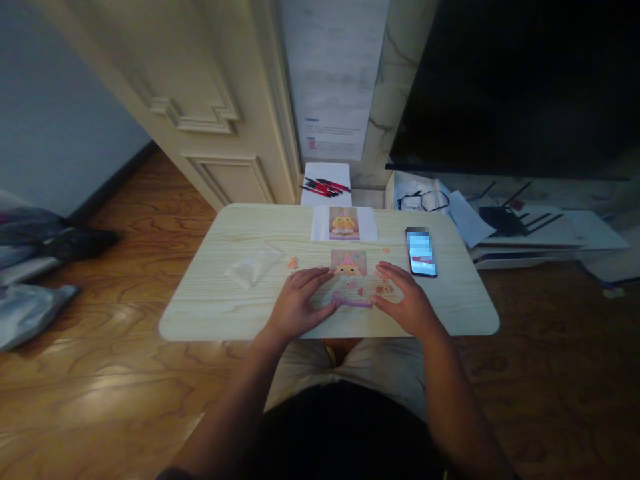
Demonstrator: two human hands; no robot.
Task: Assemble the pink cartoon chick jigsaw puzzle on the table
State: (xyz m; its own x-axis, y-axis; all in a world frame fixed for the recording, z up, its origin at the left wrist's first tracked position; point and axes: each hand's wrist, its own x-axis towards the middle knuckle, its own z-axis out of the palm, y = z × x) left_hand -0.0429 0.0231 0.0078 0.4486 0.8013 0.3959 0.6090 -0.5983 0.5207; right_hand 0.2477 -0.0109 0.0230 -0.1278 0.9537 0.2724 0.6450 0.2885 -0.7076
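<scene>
Hands frame a part-built puzzle on the worktop (200, 310).
The left hand (300, 303) and right hand (407, 303) are spread, thumbs apart from fingers, around the assembled upper section (349, 263) and the purple bottom strip (355, 303); whether they press is unclear. Light, even guidance from both sides should keep the edges aligned; loose pieces (384, 289) are best checked against the printed picture (344, 223) beyond.

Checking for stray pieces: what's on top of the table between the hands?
On the table, between the left hand and right hand: a joined puzzle section, a separate purple strip, and loose pieces in the gap. Anything beneath either hand is covered.
</scene>
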